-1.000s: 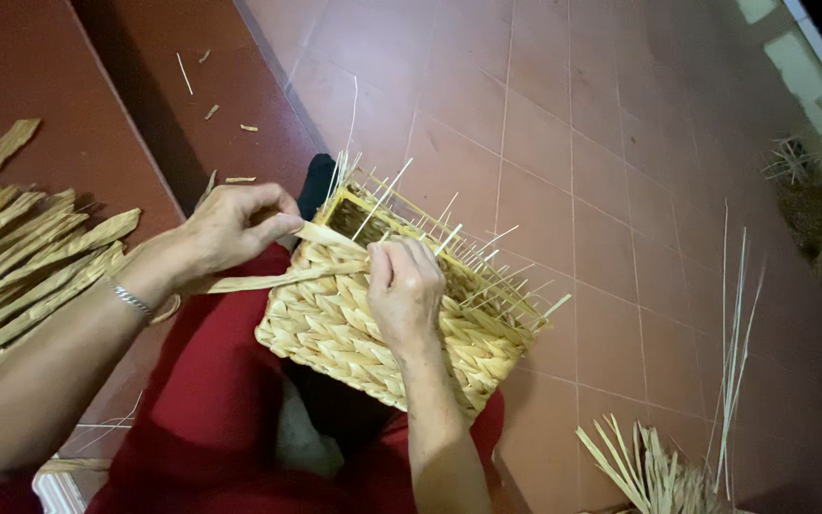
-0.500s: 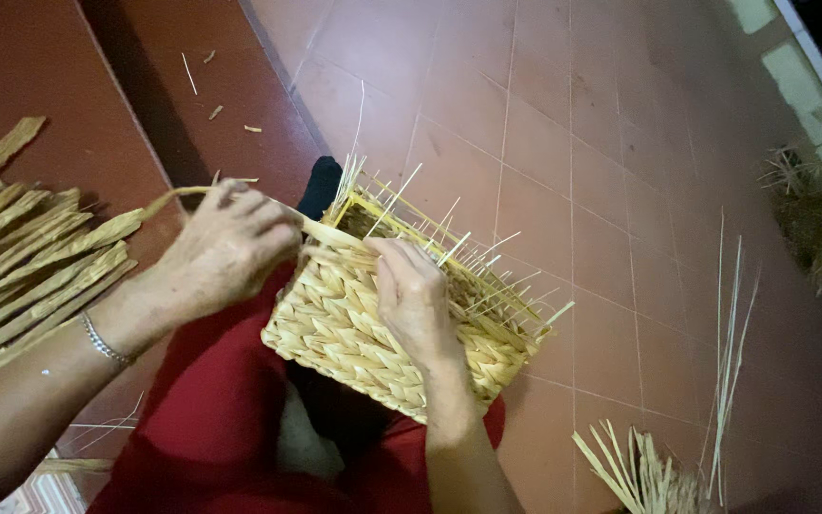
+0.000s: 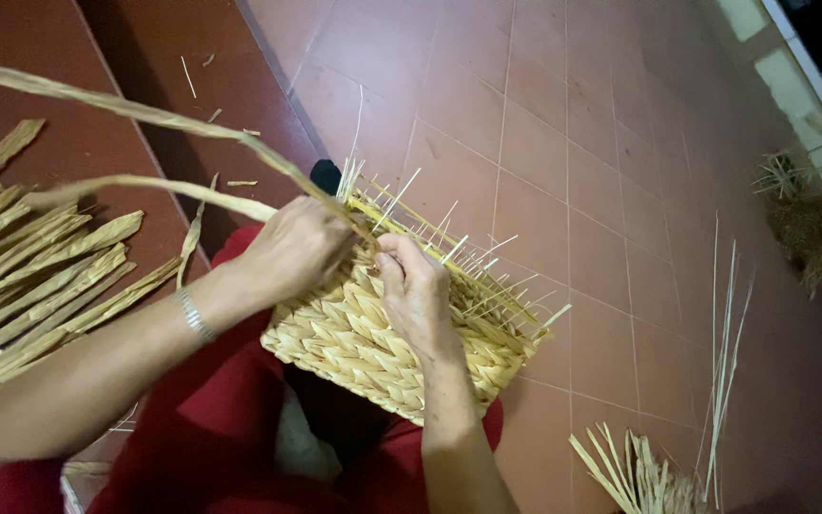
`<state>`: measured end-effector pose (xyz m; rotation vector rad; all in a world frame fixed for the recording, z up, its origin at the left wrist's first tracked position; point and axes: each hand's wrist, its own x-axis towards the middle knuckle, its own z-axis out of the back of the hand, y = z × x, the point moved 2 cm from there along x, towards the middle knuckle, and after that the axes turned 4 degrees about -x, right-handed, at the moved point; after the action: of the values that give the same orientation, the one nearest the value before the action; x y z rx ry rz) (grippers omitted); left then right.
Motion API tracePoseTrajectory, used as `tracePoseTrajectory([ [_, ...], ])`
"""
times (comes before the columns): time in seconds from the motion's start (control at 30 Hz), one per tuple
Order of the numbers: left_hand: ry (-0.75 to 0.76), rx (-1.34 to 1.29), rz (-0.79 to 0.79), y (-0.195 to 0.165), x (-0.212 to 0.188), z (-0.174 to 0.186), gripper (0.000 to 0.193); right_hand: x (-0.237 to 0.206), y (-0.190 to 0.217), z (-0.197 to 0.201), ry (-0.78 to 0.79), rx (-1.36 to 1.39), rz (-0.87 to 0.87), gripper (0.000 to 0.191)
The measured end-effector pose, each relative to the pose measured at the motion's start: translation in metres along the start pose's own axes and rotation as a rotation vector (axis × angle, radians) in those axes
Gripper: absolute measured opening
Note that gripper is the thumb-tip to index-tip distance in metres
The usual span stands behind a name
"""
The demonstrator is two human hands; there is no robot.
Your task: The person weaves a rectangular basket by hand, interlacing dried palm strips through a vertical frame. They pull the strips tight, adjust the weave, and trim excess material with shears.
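**Basket being woven on the lap**

A half-woven straw basket (image 3: 382, 347) is being held on the lap, over red clothing (image 3: 211, 419), directly under both hands. Its braided side is being turned up toward the camera, and thin pale stakes (image 3: 473, 257) are sticking out along its upper edge, just beyond the fingertips.

The left hand (image 3: 292, 252) is being pressed against the top rim of the basket. Its grip is being kept closed on a long flat straw strand (image 3: 135, 109), which is being drawn away to the upper left of the hand. A second strand (image 3: 154, 186) is being run out from the same hand, a little lower. A metal bracelet (image 3: 194, 316) is being worn on that wrist.

The right hand (image 3: 416, 290) is being laid flat on the woven side, just beside the left hand. Its fingers are being curled narrowly over the rim at the point where the strand enters the weave; whether anything is being pinched there cannot be told.

A bundle of flat dried strands (image 3: 40, 276) is lying well to the left of the left hand, on a dark red step (image 3: 68, 124). More straw (image 3: 635, 471) is lying on the tiled floor (image 3: 563, 124), below and to the right of the right hand.
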<state>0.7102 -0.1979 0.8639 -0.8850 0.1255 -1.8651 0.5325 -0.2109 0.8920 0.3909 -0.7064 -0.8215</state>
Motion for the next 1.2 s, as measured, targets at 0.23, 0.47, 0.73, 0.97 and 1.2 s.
tracePoseTrajectory([
  [0.23,-0.068,-0.384,0.242,0.014,0.015,0.0,0.017,0.003,0.001,-0.006,-0.105,-0.02,0.006,0.008],
  [0.47,-0.011,-0.742,0.266,0.005,-0.025,0.024,0.013,0.012,0.004,-0.026,-0.165,-0.229,0.096,0.008],
  [0.73,-0.043,-0.077,-0.014,0.05,-0.01,0.06,0.027,0.02,0.025,-0.011,0.124,-0.209,-0.074,0.018],
  [0.97,0.081,-0.436,0.363,0.106,-0.021,0.047,0.023,0.038,0.034,-0.017,0.002,-0.273,0.002,0.016],
  [1.2,-0.441,0.228,0.317,0.199,-0.107,0.097,0.05,0.042,0.036,-0.024,-0.091,-0.235,0.03,0.014],
])
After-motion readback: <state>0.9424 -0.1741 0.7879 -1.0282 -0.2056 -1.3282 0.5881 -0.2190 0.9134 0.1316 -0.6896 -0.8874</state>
